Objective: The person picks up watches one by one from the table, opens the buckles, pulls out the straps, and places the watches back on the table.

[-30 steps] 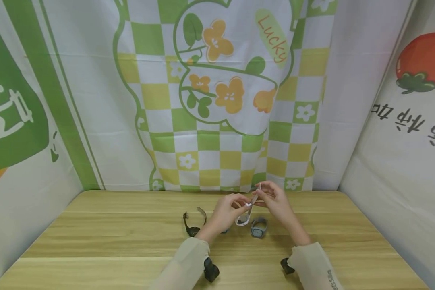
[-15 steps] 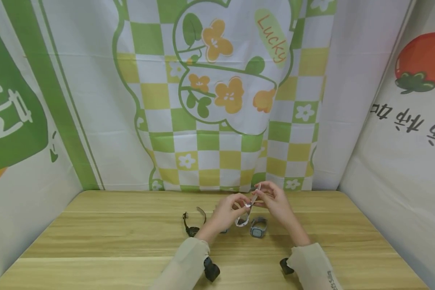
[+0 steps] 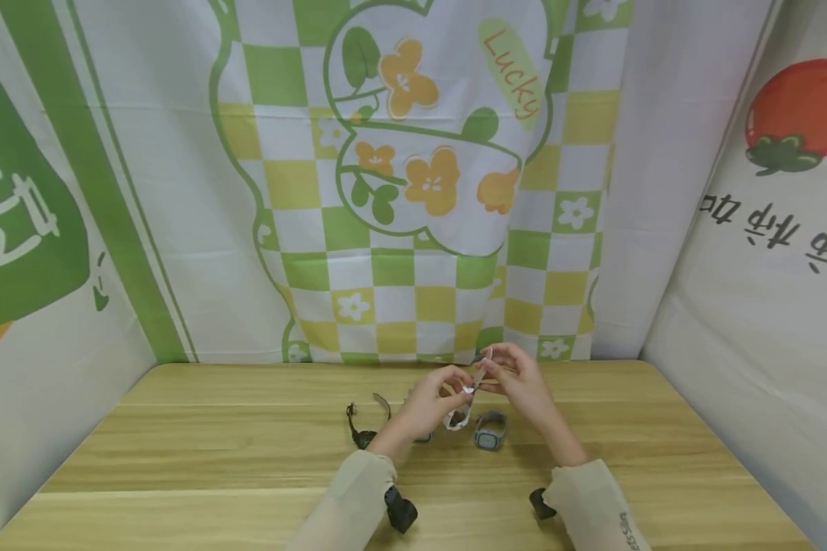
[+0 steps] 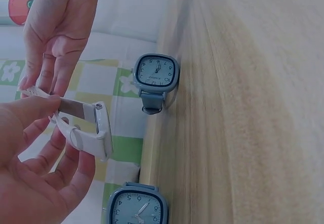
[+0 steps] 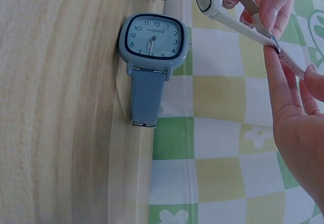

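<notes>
Head camera first: I see both hands lifted a little above the light wooden counter (image 3: 179, 451), close to the back edge and the green and yellow checked cloth wall (image 3: 413, 291). The left hand (image 3: 427, 405) and the right hand (image 3: 524, 386) meet in the middle, and together they hold up a small white square watch with a white strap (image 3: 463, 409). From the left wrist camera I can see the left fingers (image 4: 55, 155) curled under the white watch (image 4: 91, 130), with the thumb on top, so they pinch the strap right beside the watch face. From the right wrist camera, the right fingers (image 5: 283, 62) pinch the far end of that strap, where the little holes are, and the white watch (image 5: 217, 1) hangs tilted between the two hands. It is in the air and does not touch the counter. Just beside it, on the counter, lies a blue-grey square watch with a pale face (image 3: 489, 432). A second blue-grey square watch (image 4: 136, 206) lies under the left hand. A dark watch with a black strap (image 3: 365, 421) lies further to the left, apart from the hands. Both arms wear pale beige sleeves (image 3: 358, 497).
</notes>
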Available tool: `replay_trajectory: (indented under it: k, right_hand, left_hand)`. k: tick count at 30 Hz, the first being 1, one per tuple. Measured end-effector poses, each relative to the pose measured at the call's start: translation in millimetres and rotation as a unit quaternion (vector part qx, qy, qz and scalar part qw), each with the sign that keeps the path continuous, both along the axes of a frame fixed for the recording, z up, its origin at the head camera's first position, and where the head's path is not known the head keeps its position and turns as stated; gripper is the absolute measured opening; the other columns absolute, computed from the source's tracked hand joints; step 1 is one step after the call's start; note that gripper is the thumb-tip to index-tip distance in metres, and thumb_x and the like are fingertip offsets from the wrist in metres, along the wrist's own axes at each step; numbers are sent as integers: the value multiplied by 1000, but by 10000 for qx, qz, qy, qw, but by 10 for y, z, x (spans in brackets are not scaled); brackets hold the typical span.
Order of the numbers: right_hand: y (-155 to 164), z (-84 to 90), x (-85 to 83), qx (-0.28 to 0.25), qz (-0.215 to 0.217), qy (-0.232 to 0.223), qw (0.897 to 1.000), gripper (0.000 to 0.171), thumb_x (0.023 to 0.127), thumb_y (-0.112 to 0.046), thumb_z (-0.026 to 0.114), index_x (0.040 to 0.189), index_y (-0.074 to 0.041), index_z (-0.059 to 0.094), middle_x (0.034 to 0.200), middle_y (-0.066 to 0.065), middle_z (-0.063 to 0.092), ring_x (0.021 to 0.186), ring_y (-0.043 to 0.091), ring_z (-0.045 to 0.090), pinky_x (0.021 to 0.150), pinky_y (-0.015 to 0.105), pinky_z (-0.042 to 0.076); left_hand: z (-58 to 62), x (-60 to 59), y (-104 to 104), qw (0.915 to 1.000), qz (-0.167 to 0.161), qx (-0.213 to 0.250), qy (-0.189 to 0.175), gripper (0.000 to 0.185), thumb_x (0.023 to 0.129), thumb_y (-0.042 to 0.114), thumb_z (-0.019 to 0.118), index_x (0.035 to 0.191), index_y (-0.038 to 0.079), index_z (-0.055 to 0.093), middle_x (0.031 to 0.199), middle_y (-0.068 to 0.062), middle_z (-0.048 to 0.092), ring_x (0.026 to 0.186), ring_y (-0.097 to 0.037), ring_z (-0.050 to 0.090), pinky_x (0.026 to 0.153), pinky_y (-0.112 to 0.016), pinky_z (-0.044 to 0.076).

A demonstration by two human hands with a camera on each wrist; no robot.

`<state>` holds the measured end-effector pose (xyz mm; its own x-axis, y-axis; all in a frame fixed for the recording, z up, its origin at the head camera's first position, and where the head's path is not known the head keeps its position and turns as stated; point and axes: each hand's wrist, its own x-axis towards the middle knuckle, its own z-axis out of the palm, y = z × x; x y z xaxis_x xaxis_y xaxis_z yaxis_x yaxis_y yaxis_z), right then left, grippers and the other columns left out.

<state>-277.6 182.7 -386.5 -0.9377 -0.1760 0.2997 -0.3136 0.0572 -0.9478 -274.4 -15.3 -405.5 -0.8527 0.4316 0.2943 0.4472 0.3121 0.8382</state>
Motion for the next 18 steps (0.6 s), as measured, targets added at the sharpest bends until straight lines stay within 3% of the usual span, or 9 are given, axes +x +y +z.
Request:
replay_trajectory:
  k: [9, 18]
  right_hand:
    - [8, 9, 3, 38, 38, 35, 10000, 25, 109, 2, 53, 129, 16, 52, 117, 34, 65, 97, 13, 71, 85, 32, 64]
    - [19, 12, 4, 5, 94, 28, 10000, 25, 109, 1, 53, 129, 16, 52, 117, 31, 66, 97, 8, 71, 85, 32, 64]
  left_hand:
    - [23, 0, -5, 10000, 7, -56, -62, 9, 104, 15, 68, 111, 9, 68, 107, -5, 68, 96, -13, 59, 81, -32, 52]
    - [25, -10, -33, 9999, 18, -119, 29, 8, 103, 17, 70, 108, 12, 68, 97, -2, 68, 88, -11, 60, 79, -30, 53]
